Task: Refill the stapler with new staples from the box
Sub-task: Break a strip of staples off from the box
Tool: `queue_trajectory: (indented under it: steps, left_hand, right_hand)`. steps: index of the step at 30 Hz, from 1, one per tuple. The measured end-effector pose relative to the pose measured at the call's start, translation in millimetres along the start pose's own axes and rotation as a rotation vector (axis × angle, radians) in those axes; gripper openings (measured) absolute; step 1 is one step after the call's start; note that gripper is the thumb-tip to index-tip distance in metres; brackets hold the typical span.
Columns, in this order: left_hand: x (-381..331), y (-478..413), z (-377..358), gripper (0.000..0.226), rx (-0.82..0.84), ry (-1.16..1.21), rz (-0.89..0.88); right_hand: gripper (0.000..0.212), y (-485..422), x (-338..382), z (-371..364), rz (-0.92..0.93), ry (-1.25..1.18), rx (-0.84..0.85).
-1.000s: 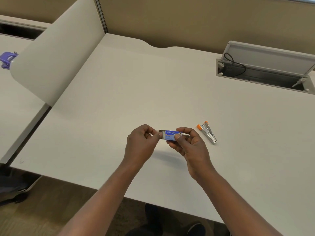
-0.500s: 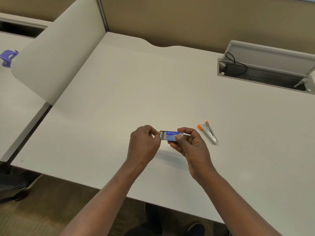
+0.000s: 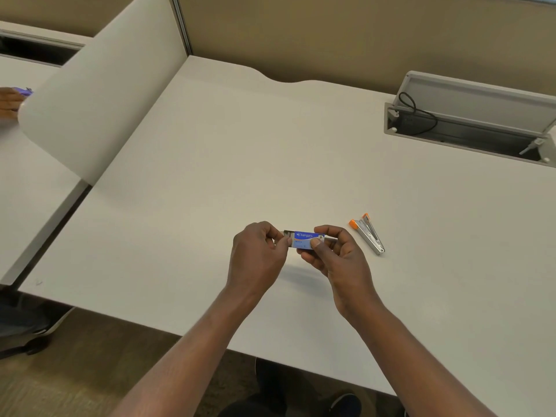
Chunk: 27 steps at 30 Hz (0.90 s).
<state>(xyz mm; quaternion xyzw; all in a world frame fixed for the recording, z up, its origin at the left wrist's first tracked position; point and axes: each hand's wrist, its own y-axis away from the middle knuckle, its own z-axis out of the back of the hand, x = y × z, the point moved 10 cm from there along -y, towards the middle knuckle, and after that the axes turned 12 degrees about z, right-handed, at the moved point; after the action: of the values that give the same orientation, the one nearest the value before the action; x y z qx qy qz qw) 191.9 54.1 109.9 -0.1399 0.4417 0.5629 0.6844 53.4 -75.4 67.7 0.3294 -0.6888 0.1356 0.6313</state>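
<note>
A small blue staple box (image 3: pixel 307 239) is held just above the white desk (image 3: pixel 210 164), near its front edge. My right hand (image 3: pixel 337 254) grips the box's right end between thumb and fingers. My left hand (image 3: pixel 258 251) pinches the inner tray (image 3: pixel 288 235), which sticks out a little from the box's left end. The small stapler (image 3: pixel 367 233), silver with orange ends, lies swung apart on the desk just right of my right hand, untouched.
A raised cable hatch (image 3: pixel 469 115) with a black cord sits in the desk at the back right. A curved white divider (image 3: pixel 90 94) stands on the left. Beyond it, another person's hand (image 3: pixel 9 100) touches a purple object on the neighbouring desk.
My hands and the box have barely moved. Another person's hand has appeared at the purple object beyond the divider.
</note>
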Motion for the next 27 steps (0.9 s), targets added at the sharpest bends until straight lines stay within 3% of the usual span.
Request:
queue_trajectory:
  steps: [16,24,27]
  left_hand:
    - [1.7,-2.2,11.0,0.019,-0.067,0.037,0.007]
    - [25.3,-9.4,-5.7,0.017,0.217,0.409,0.251]
    - [25.6,-10.4,-6.9,0.015,0.246,0.403,0.237]
  right_hand:
    - [0.016,-3.0,-0.4,-3.5,-0.005,-0.014,0.008]
    - [0.016,-4.4,-2.5,-5.4,-0.036,-0.078,0.004]
    - [0.015,-4.3,-4.8,-5.6,-0.054,-0.098,-0.001]
